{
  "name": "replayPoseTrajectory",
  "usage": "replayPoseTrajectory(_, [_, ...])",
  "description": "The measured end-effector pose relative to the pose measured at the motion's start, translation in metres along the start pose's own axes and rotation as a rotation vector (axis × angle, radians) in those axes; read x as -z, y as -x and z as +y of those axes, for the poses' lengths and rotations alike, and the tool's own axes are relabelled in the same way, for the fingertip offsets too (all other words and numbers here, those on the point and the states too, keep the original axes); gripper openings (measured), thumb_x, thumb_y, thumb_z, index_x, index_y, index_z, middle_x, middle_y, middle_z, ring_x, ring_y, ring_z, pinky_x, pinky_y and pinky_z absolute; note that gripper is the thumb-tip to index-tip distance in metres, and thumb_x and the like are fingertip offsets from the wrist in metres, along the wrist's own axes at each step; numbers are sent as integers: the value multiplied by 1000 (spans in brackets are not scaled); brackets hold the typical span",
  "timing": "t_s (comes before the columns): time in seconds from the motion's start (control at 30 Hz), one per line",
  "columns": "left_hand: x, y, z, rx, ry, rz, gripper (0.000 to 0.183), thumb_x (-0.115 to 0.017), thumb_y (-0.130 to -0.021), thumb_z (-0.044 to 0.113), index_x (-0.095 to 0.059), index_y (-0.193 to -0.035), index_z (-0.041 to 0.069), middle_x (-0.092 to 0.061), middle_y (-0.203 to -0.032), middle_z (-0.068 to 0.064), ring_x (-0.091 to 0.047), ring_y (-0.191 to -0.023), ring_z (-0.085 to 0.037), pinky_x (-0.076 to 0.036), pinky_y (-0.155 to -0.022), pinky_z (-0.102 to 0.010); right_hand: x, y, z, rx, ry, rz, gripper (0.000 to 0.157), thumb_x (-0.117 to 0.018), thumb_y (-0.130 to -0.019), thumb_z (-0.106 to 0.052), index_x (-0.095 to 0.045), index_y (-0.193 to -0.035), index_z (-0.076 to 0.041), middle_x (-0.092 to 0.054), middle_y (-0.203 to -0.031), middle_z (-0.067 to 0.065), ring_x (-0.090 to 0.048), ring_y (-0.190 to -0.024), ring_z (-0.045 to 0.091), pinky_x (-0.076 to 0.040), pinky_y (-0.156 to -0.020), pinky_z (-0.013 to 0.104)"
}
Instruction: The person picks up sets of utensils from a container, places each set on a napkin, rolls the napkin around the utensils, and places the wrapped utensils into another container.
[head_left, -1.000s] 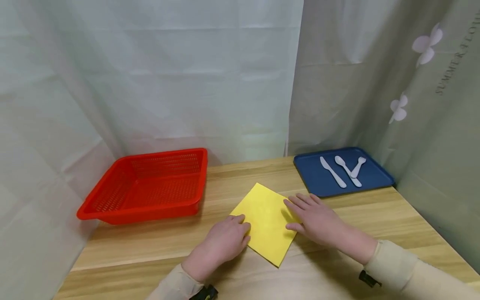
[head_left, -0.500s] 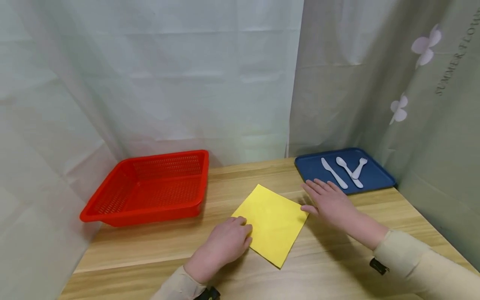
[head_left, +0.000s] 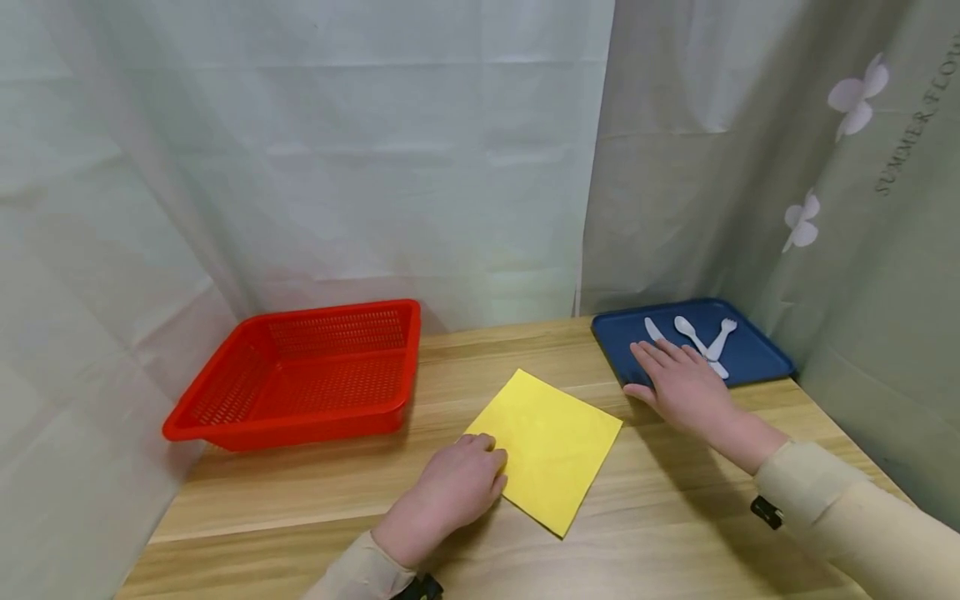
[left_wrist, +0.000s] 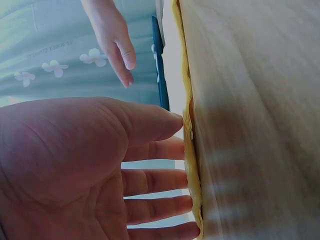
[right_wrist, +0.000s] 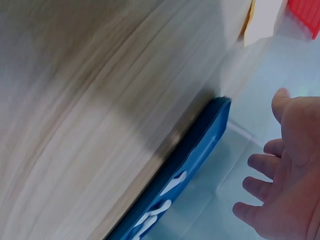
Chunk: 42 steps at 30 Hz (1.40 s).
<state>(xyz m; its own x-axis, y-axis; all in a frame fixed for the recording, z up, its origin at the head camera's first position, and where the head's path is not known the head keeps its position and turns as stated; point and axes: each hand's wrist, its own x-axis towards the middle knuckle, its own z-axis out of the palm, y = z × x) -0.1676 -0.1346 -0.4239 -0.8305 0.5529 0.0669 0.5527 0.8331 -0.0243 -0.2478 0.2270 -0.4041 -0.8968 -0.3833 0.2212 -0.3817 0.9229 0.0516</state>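
Note:
A folded square yellow cloth (head_left: 558, 433) lies flat at the middle of the table, one corner towards me. My left hand (head_left: 461, 483) rests its fingertips on the cloth's left edge; the left wrist view shows the fingers nearly straight against its layered side (left_wrist: 189, 100). Over the front edge of a blue tray (head_left: 618, 333) hovers my right hand (head_left: 690, 392), fingers extended and holding nothing. On that tray are a white knife (head_left: 652, 327), partly hidden by the fingers, a white spoon (head_left: 686, 329) and a white fork (head_left: 722, 337). The right wrist view shows a gap between hand and tray.
A red perforated plastic basket (head_left: 300, 425) stands at the table's back left. Pale curtains (head_left: 360, 167) hang close behind and on both sides of the wooden table (head_left: 300, 508).
My right hand has moved from over the cloth's right side, rightward and away from me, to above the tray. The left hand has stayed on the cloth.

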Motion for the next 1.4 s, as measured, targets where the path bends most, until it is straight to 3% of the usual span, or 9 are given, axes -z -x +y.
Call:
replayPoseTrajectory(0.27, [1,0,1,-2,-1,-3,17,-79,-101,28,-78,-109,12,-71,-121,-10,-69,-114,-32,-63,-86,-50,-2,-6,18,-49,-17,-39,73,-63,-112,-46,-46,-165,2,-46,-167,28,-41,-153,53,-30,-124,70])
replayPoseTrajectory(0.53, [0,0,1,0,-7,-8,20,-78,-103,33,-77,-104,13,-71,-119,-9,-70,-110,-30,-62,-86,-48,-4,-11,26,-47,-3,-19,73,-64,-112,-45,-47,-163,5,-46,-165,31,-44,-151,53,-36,-121,70])
replayPoseTrajectory(1.0, [0,0,1,-13,-21,-3,25,-78,-103,39,-74,-96,15,-70,-113,-8,-69,-104,-28,-62,-83,-45,-9,-18,44,-119,-17,-32,72,-64,-112,-42,-49,-158,11,-46,-162,36,-47,-147,57,-38,-119,70])
replayPoseTrajectory(1.4, [1,-1,1,-8,-10,-29,23,-78,-103,33,-78,-110,12,-72,-122,-10,-70,-114,-30,-62,-92,-47,-21,-24,56,-155,15,-55,68,-66,-111,-43,-55,-151,11,-56,-152,35,-56,-136,57,-46,-112,70])
